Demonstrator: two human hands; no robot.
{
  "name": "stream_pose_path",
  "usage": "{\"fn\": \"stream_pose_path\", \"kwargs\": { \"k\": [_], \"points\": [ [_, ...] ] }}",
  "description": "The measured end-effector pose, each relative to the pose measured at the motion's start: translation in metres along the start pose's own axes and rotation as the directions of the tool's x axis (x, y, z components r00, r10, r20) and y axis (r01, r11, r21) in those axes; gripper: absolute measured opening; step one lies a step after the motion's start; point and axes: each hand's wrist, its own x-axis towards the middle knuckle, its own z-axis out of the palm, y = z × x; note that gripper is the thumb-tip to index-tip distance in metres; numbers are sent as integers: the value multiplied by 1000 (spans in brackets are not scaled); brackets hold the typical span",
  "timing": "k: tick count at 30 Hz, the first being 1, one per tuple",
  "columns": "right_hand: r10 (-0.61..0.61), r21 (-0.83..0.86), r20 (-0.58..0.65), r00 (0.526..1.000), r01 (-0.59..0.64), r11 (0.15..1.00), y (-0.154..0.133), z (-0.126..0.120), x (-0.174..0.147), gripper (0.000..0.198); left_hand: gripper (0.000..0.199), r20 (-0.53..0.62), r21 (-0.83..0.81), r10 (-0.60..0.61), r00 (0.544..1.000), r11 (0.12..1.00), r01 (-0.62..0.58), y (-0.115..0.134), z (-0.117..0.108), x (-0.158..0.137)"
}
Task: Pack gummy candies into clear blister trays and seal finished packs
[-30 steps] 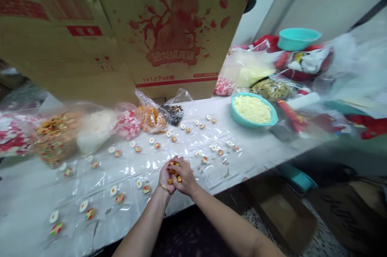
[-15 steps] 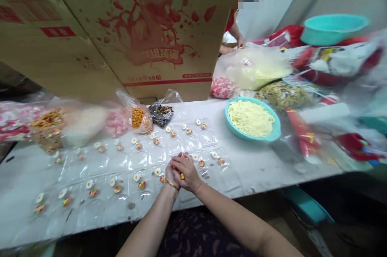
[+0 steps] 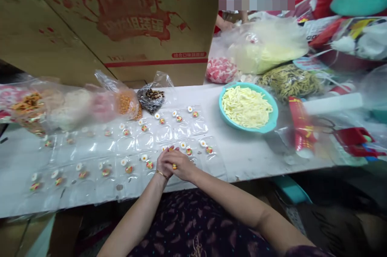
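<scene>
My left hand [image 3: 163, 165] and my right hand [image 3: 179, 164] are closed together above the front row of clear plastic trays [image 3: 216, 160]. The right one lies over the left, hiding most of its palm. Small yellow-orange pieces [image 3: 174, 166] show between the fingers; how many lie inside is hidden. Each tray around the hands bears small items: a white disc with an orange centre [image 3: 144, 157] and a round red, green and yellow piece [image 3: 149, 164]. A second row of trays [image 3: 144, 141] lies behind, holding similar pairs.
Behind the trays are a bag of orange pieces [image 3: 127, 103], a bag of dark pieces [image 3: 154, 97] and tall cardboard boxes [image 3: 157, 55]. To the right stand a turquoise basin [image 3: 222, 113] of pale strips and a red packet [image 3: 302, 128]. Another person's hand [image 3: 225, 25] is at the back.
The view has shifted, so the table sits higher and further left in the picture. My hands stay together; the right hand now covers more of the yellow-orange pieces.
</scene>
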Motion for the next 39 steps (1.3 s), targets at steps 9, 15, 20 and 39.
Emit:
{"fn": "stream_pose_path", "kwargs": {
  "k": [9, 15, 20, 39],
  "points": [
    [807, 574, -208, 552, -599, 558, 63, -56, -50, 30, 16, -47, -173, -150, 988, 975, 140, 8, 1, -2],
    [859, 722, -85, 505, -563, 402, 78, -71, -77, 28, 15, -66, -182, -146, 987, 974, 131, 4, -10, -6],
    [843, 469, -276, 461, -701, 537, 100, -93, -93, 25, 15, -83, -196, -146, 986, 972, 127, 0, -16, -12],
    [389, -593, -257, 885, -462, 660, 118, -53, -114, 19, 12, -175, -185, -149, 973, 976, 116, -19, -21, -30]
  ]
}}
